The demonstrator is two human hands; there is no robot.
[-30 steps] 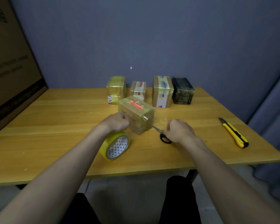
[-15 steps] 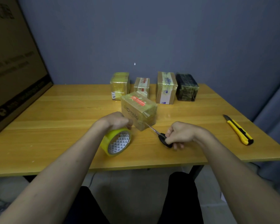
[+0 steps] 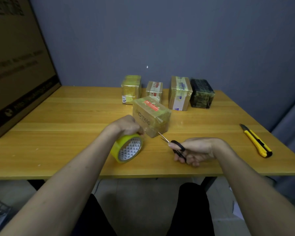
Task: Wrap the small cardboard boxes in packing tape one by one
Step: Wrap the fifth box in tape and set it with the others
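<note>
I'm looking at what seems a small packing station in a plain room: a wooden table (image 3: 58, 116) against a bare blue-grey wall (image 3: 160, 40), taped boxes (image 3: 180, 92) lined along its far edge, a big flat carton (image 3: 15, 65) leaning at the upper left, a knife (image 3: 255, 140) at the right.

Left hand (image 3: 126, 127) grips tape roll (image 3: 127, 149); right hand (image 3: 197, 149) holds scissors (image 3: 176, 147) beside box (image 3: 152, 115).

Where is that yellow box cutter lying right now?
The yellow box cutter lies on the wooden table near its right edge, apart from everything else, to the right of the right hand that holds the scissors.
</note>
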